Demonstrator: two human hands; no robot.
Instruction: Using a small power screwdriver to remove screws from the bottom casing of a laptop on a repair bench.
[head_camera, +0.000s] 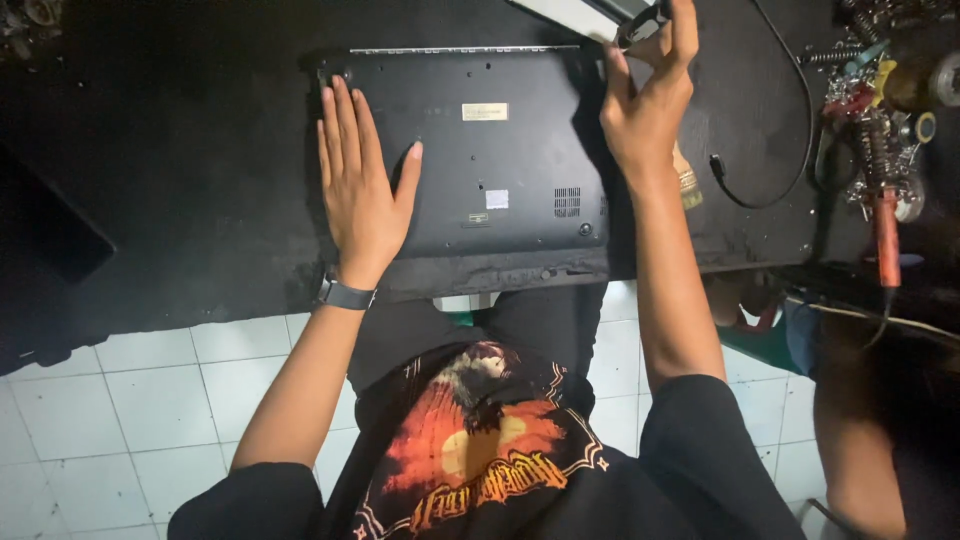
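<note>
A black laptop lies bottom side up on a black worktable, with small labels and a vent grille on its cover. My left hand, a dark watch on its wrist, rests flat with fingers spread on the laptop's left part. My right hand is raised past the laptop's far right corner, fingers pinched around a small dark tool with a shiny end.
A black cable loops on the table to the right. Further right sit a red-handled soldering iron and a cluster of springs, clips and tools. Another person's arm is at the lower right. White floor tiles lie below.
</note>
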